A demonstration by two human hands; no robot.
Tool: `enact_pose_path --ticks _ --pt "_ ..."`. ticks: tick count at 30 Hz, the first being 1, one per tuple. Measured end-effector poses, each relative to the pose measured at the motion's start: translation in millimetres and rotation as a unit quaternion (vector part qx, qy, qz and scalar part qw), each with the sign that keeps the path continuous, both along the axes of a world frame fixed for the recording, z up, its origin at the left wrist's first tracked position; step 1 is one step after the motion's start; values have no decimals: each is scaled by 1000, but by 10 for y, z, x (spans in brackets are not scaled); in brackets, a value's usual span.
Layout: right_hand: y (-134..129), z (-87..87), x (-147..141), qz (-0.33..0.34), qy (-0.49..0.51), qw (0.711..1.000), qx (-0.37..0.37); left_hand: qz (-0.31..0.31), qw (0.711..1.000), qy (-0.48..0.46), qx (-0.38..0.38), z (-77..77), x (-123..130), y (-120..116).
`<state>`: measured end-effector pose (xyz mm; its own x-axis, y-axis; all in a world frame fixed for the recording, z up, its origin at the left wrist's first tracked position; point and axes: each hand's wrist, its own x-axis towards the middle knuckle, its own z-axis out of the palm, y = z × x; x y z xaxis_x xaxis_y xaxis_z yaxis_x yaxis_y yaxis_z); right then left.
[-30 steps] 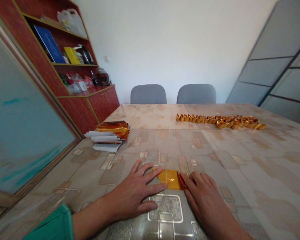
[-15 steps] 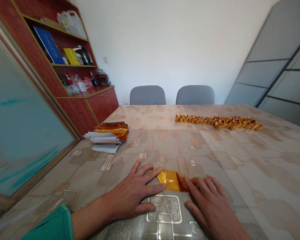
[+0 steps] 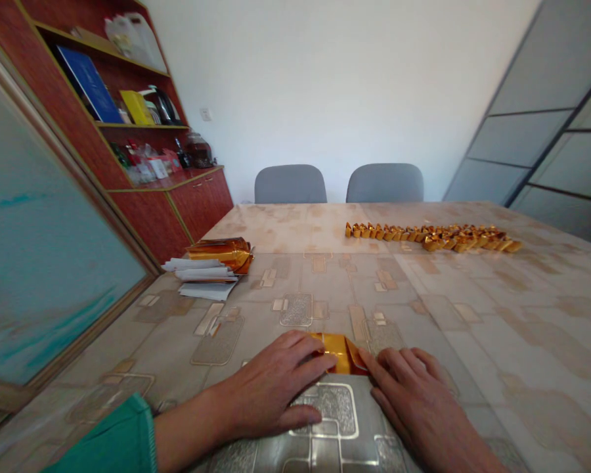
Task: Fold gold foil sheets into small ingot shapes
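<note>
Left hand (image 3: 270, 387) is palm down, fingers loosely together, lying over the left end of the gold foil (image 3: 339, 353). It is flat on the foil, not closed around it. Right hand (image 3: 414, 401) sits lower right of center, with fingertips (image 3: 381, 358) against the foil's right end. Grip there is narrow, but cannot tell if it is pinching. Foil is a strip at lower center of the frame, on the table (image 3: 473, 328), between the 2 hands and touching both, with a fold visible at its right end. Green sleeve (image 3: 108, 433) at lower left, on the left arm.

Left of center, a paper stack (image 3: 201, 279) with a foil bundle (image 3: 220, 253) touching its far side. Upper right on the table, a long row of gold pieces (image 3: 431, 236), well apart from the hands. Beyond the far table edge, 2 grey chairs (image 3: 290, 185) (image 3: 385, 184). Upper left, a red-brown cabinet (image 3: 152, 217) holding a blue book (image 3: 88, 75) and a dark jar (image 3: 197, 152). Grey panels (image 3: 522, 131) at right edge.
</note>
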<state>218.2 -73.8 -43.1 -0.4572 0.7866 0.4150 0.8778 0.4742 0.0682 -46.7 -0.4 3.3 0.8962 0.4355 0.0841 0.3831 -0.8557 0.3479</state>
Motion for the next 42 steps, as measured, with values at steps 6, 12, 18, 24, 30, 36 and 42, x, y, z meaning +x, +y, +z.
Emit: enact_pose_path --ticks 6,12,18,24,30,36,42 --pt "-53 45 -6 -9 2 1000 -20 40 997 36 59 -78 219 -89" --pt "-162 57 178 16 38 997 -66 40 997 26 55 -99 205 -88" --pt "-204 175 339 41 65 992 -97 47 997 31 50 -97 200 -89" --pt "-139 249 186 26 114 990 -82 45 997 33 48 -95 209 -89" --pt "-55 77 -159 3 110 992 -60 47 997 24 55 -103 200 -92" --pt "-135 82 -38 29 90 995 -37 51 997 18 54 -128 194 -81" --pt "-178 196 97 55 125 987 -84 49 998 23 45 -117 203 -84"
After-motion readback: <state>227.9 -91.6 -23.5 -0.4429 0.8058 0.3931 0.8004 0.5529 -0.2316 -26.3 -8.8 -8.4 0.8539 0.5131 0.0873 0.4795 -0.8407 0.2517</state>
